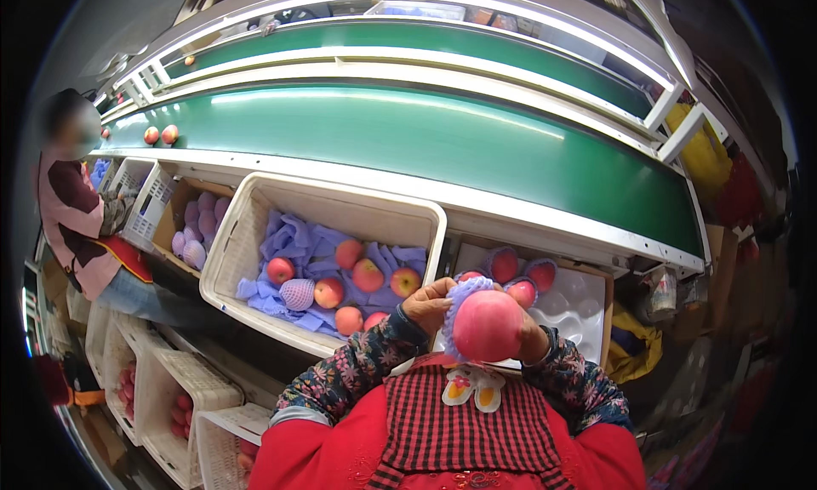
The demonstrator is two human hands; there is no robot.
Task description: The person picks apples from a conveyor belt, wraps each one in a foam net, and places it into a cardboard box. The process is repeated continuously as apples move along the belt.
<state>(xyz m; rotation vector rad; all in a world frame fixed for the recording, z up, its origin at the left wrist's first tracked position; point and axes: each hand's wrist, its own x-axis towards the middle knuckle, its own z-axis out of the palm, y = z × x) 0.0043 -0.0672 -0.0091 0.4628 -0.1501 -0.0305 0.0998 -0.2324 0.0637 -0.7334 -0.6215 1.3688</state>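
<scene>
In front of my chest I hold a large red apple [488, 327] that is partly inside a purple foam net sleeve [458, 301]. My left hand [428, 306] is closed, its fingers pinching the sleeve's edge. Around the apple's right side, my right hand [534, 339] grips it, with most of its fingers hidden behind the fruit. Just beyond my hands is a cardboard box with a white moulded tray [572, 307]. Several red apples in foam sleeves [539, 274] sit at that tray's far left.
Left of the box, a white crate [223, 256] holds loose apples [368, 275] on purple foam sleeves [289, 235]. A green conveyor belt [425, 141] runs behind, carrying apples [169, 133] at far left. A co-worker [77, 209] stands left. More crates [183, 405] stand lower left.
</scene>
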